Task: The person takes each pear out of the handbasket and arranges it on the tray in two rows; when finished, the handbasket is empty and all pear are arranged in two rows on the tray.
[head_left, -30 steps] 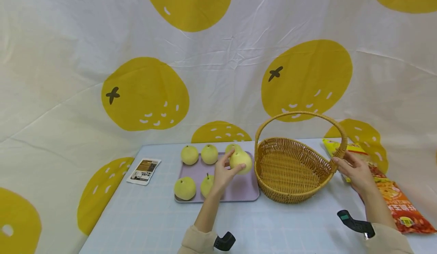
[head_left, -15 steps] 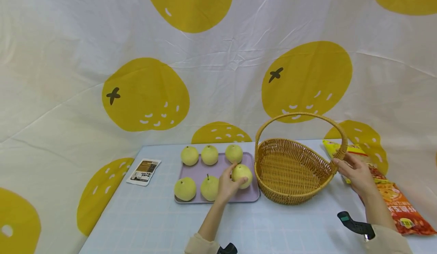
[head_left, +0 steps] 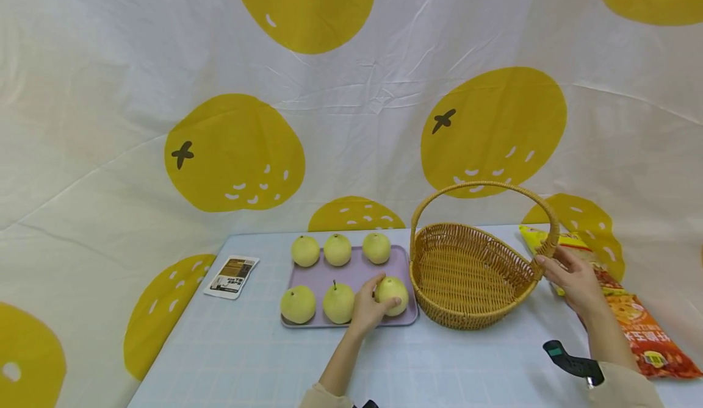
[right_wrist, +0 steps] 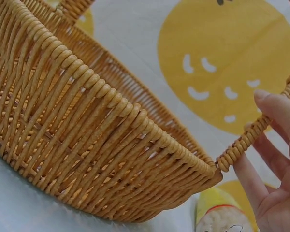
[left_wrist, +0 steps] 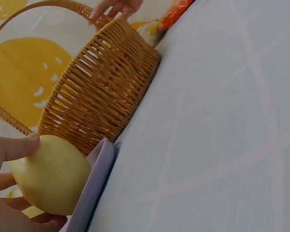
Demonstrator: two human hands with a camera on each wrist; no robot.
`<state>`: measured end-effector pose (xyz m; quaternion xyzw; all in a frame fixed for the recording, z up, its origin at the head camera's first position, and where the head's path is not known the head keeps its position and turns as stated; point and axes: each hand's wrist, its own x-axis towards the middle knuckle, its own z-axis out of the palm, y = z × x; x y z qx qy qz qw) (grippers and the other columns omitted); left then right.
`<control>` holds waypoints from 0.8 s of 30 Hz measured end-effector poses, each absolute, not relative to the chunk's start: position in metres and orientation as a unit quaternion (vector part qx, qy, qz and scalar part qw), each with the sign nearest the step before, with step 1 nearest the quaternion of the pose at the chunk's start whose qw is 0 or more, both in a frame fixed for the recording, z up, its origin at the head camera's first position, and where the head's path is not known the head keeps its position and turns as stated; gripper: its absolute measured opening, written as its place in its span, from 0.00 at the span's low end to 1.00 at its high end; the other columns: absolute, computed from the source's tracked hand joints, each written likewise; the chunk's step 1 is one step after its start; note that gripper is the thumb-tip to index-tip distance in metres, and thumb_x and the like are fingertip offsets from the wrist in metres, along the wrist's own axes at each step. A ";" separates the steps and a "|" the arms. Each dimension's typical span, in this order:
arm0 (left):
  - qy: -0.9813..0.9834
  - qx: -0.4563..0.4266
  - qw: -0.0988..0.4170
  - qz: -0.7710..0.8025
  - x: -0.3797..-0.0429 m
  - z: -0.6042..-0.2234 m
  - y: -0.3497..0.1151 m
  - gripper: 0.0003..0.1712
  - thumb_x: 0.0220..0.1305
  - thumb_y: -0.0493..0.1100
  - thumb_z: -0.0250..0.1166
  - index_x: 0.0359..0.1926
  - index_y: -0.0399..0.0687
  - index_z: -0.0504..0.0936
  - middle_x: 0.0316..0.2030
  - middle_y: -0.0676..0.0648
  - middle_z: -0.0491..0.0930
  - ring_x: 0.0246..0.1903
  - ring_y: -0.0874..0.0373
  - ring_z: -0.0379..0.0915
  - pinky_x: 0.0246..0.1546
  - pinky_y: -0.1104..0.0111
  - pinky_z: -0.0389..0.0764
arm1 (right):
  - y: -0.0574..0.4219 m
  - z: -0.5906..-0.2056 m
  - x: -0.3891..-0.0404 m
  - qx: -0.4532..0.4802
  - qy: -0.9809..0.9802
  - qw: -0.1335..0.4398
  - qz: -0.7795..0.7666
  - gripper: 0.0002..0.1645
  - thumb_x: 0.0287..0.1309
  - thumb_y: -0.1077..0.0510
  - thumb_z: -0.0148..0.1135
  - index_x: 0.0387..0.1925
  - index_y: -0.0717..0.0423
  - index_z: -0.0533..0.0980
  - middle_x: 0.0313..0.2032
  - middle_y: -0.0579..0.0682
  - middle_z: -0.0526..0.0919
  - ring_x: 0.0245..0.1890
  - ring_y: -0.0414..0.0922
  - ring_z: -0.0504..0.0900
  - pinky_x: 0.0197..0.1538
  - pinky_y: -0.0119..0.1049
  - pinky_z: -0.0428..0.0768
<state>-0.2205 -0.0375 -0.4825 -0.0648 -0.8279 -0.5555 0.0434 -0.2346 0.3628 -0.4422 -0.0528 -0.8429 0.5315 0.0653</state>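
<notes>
My left hand (head_left: 367, 309) holds a pale yellow pear (head_left: 394, 296) at the front right corner of a flat purple tray (head_left: 329, 275). In the left wrist view, thumb and fingers stand around this pear (left_wrist: 52, 176), which sits low beside the tray rim (left_wrist: 97, 176). Several more pears lie on the tray, among them a stemmed pear (head_left: 338, 303) just left of my hand. Right of the tray stands a wicker basket (head_left: 467, 274) with nothing inside. My right hand (head_left: 573, 279) grips the right base of its arched handle (right_wrist: 253, 133).
Snack bags (head_left: 648, 335) in yellow and red lie along the table's right side, behind and under my right forearm. A small white and brown packet (head_left: 232, 275) lies left of the tray. A fruit-printed curtain (head_left: 373, 133) hangs behind the table (head_left: 428, 365).
My left hand has lowered the pear from above the tray to its front right corner, uncovering the pear at the back right. My right hand stays on the basket handle.
</notes>
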 end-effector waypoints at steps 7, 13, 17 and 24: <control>-0.840 -0.119 0.007 -0.530 -0.217 -0.484 -0.045 0.38 0.50 0.44 0.72 0.62 0.37 0.69 0.59 0.35 0.71 0.50 0.40 0.73 0.47 0.54 0.78 | 0.365 -0.444 -0.235 -0.046 -0.833 0.074 0.546 0.43 0.63 0.43 0.55 0.73 0.50 0.50 0.66 0.61 0.55 0.50 0.35 0.66 0.39 0.20 0.77; -0.839 -0.149 0.010 -0.524 -0.215 -0.486 -0.049 0.39 0.52 0.46 0.71 0.63 0.35 0.68 0.60 0.34 0.69 0.48 0.39 0.74 0.45 0.57 0.80 | 0.366 -0.445 -0.234 -0.050 -0.831 0.073 0.549 0.42 0.63 0.43 0.55 0.73 0.47 0.50 0.66 0.60 0.55 0.51 0.36 0.66 0.41 0.22 0.78; -0.840 -0.161 0.029 -0.518 -0.212 -0.485 -0.050 0.42 0.52 0.46 0.71 0.64 0.33 0.65 0.61 0.33 0.68 0.52 0.35 0.72 0.49 0.52 0.77 | 0.366 -0.445 -0.234 -0.052 -0.833 0.071 0.547 0.42 0.63 0.43 0.55 0.73 0.47 0.50 0.68 0.60 0.54 0.53 0.38 0.66 0.42 0.23 0.78; -0.787 -0.184 0.083 -0.583 -0.203 -0.470 -0.063 0.33 0.55 0.40 0.68 0.60 0.33 0.69 0.60 0.32 0.68 0.58 0.31 0.64 0.52 0.46 0.72 | 0.363 -0.444 -0.234 -0.027 -0.818 0.089 0.568 0.41 0.64 0.46 0.55 0.72 0.50 0.51 0.65 0.58 0.56 0.47 0.28 0.66 0.39 0.15 0.74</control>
